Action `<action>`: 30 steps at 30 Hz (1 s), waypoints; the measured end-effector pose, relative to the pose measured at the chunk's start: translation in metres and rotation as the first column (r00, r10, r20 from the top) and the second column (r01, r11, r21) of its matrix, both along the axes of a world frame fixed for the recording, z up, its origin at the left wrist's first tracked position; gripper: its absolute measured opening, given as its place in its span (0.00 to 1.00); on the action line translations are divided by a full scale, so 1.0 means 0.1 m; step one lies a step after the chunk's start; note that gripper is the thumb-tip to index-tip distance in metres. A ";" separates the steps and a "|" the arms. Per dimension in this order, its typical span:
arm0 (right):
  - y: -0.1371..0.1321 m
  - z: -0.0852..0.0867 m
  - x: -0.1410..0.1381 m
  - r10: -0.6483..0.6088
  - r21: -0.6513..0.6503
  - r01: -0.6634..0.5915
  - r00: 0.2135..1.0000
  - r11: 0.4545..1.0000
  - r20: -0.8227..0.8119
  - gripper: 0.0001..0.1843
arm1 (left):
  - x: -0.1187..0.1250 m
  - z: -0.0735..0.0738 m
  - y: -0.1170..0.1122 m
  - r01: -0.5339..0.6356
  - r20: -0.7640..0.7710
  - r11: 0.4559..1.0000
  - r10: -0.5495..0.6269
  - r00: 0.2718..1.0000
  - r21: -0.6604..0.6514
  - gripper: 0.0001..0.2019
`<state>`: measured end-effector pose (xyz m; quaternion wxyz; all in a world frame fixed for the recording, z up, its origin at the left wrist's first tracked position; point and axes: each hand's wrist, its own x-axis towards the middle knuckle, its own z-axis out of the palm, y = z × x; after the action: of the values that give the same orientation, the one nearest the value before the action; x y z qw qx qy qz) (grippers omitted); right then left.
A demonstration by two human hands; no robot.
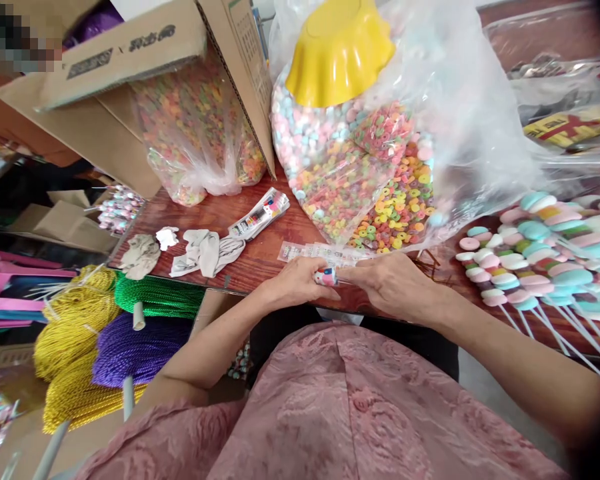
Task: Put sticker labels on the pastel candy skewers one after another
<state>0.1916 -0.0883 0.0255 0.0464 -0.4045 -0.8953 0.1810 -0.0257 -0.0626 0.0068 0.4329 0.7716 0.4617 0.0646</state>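
Observation:
My left hand (295,281) and my right hand (390,283) meet at the near edge of a red-brown wooden table (215,217). Between their fingertips sits a small white, red and blue wrapped piece (326,276); both hands pinch it. Just beyond the hands lies a strip of clear printed packets (320,252). A big clear bag of pastel ring candies (360,180) stands right behind, with a yellow bowl (337,50) upside down inside it.
Finished candy skewers (540,253) lie in rows at the right. White cloth gloves (205,252) and a flat packet (260,213) lie at the left. A cardboard box (130,73) holds another candy bag. Gold, green and purple cord spools (110,333) sit below left.

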 end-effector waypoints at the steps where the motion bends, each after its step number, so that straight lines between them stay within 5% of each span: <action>1: 0.00 0.02 0.01 0.026 -0.002 -0.026 1.000 1.000 0.002 0.20 | 0.01 0.00 0.00 0.005 0.006 1.000 -0.005 1.000 -0.006 0.19; 8: 0.02 0.19 -0.17 0.093 0.033 -0.097 0.990 0.995 0.107 0.12 | 0.19 -0.07 -0.08 0.121 0.267 0.987 -0.088 0.960 -0.109 0.13; 12: 0.11 0.16 -0.13 0.044 0.116 -0.045 0.999 0.992 0.006 0.12 | 0.16 0.01 -0.07 0.069 0.465 0.963 0.063 0.883 -0.261 0.18; 17: 0.26 0.19 0.07 -0.005 0.177 0.038 0.984 0.983 -0.179 0.09 | 0.05 0.07 -0.03 -0.077 0.485 0.861 0.354 0.799 -0.502 0.19; 21: 0.34 0.29 0.16 0.037 0.138 0.024 0.905 0.990 -0.423 0.08 | 0.12 0.03 -0.02 -0.200 0.574 0.870 0.454 0.682 -0.450 0.15; 25: 0.32 0.26 0.09 -0.061 0.067 0.133 0.770 0.989 -0.636 0.08 | 0.25 0.03 -0.04 -0.313 0.675 0.912 0.407 0.616 -0.265 0.10; 30: 0.23 0.11 -0.14 0.035 0.252 0.170 0.762 0.953 -0.646 0.10 | 0.32 0.03 -0.05 -0.361 0.765 0.917 0.355 0.538 -0.171 0.10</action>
<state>0.1777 -0.0654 0.0368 0.4172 -0.3384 -0.8260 0.1707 0.0065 -0.0677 0.0095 0.5645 0.5557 0.3737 0.4826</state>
